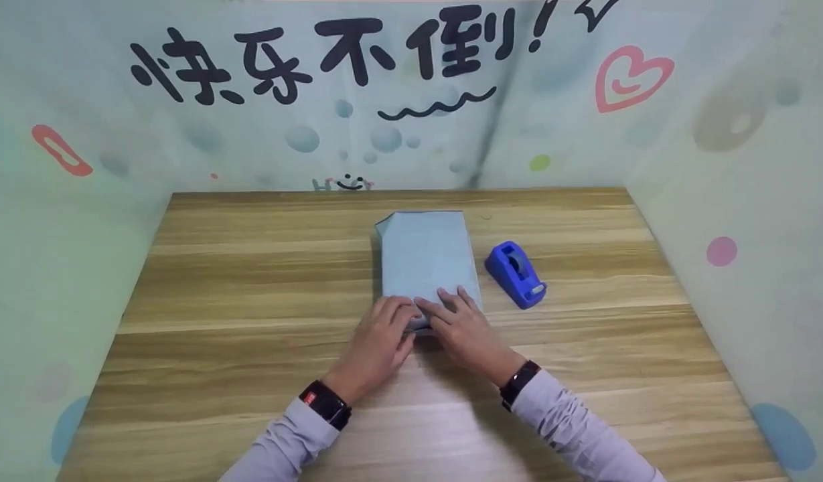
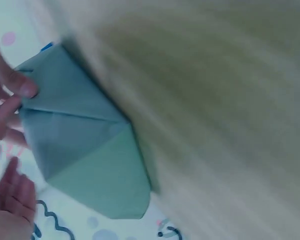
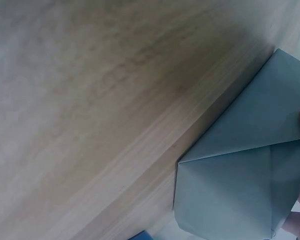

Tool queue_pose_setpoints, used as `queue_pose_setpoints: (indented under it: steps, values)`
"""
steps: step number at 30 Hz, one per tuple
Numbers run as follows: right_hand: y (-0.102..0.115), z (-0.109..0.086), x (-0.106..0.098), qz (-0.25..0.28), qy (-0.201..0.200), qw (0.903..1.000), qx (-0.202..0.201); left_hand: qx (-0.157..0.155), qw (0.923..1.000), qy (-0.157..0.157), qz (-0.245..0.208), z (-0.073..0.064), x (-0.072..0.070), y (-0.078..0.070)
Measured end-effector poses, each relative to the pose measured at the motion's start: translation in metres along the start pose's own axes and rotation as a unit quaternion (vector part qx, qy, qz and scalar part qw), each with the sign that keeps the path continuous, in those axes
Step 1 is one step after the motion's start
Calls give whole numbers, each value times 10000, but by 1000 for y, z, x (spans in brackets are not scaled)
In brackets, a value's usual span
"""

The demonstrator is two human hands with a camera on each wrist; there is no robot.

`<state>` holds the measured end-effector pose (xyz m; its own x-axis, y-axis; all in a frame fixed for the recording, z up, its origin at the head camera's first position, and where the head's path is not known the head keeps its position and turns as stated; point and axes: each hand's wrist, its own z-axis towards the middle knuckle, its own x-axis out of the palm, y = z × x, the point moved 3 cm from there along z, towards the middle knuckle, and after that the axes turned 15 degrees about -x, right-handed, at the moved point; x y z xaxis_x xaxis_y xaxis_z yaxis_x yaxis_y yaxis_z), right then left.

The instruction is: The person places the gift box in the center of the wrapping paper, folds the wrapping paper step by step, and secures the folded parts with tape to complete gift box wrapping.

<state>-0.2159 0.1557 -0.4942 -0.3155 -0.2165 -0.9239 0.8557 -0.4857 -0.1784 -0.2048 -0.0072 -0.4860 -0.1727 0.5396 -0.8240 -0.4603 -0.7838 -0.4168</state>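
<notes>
A box-shaped package [image 1: 428,251] wrapped in pale blue-grey paper lies on the wooden table. Both hands are at its near end. The left hand [image 1: 381,335] rests loosely bent fingers at the near left part of the top. Over the near right part, the right hand [image 1: 468,331] spreads its fingers on the paper. Its thumb [image 2: 26,89] presses the folded end in the left wrist view, so that hand pinches the near edge. Slanted folds and a triangular flap [image 3: 222,187] show on the end in the right wrist view.
A blue tape dispenser [image 1: 516,274] stands just right of the package. The wooden table [image 1: 250,281] meets a printed backdrop [image 1: 250,147] at the back, and pale panels rise along both sides.
</notes>
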Motion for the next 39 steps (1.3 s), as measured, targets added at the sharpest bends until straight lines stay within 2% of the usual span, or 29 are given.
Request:
queue_pose_setpoints:
  steps: [2, 5, 8, 10, 13, 16, 22, 27, 30, 32, 34, 36, 39]
  values:
    - [1, -1, -1, -178, 20, 9998, -46, -42, 9979, 187, 617, 2, 3, 0]
    - [5, -3, -3, -395, 41, 9990, -187, -132, 9880, 520, 1447, 2, 10, -1]
    - [9, -5, -5, -525, 56, 9982, -281, -203, 9771, 650, 2017, 3, 16, -3]
    - [10, -6, -5, -576, 56, 9979, -273, -263, 9737, 599, 2184, 5, 18, -4]
    - [11, -8, -4, -647, 1, 9976, -227, -306, 9763, 381, 2109, 8, 17, -4]
    - [11, -10, -2, -711, -218, 9970, -212, -245, 9814, 245, 1891, 10, 13, -4]
    - [8, -9, -3, -533, -809, 9953, -31, -160, 9837, 298, 1764, 10, 13, -4]
    - [5, -7, -7, -535, -693, 9961, -79, -216, 9856, 299, 1652, 10, 12, -3]
    - [1, -8, -11, -89, -540, 9985, -25, -202, 9867, 277, 1587, 10, 10, -2]
    - [-5, -11, -14, 551, -551, 9969, 109, -185, 9877, 254, 1531, 10, 9, -2]
    - [-14, -18, -16, 1099, -814, 9901, 328, -162, 9889, 228, 1459, 10, 8, -3]
    - [-28, -28, -19, 1451, -1308, 9785, 663, -139, 9892, 196, 1445, 11, 8, -3]
    - [-55, -50, -21, 1362, -2091, 9531, 1714, -102, 9885, 179, 1497, 12, 8, -3]
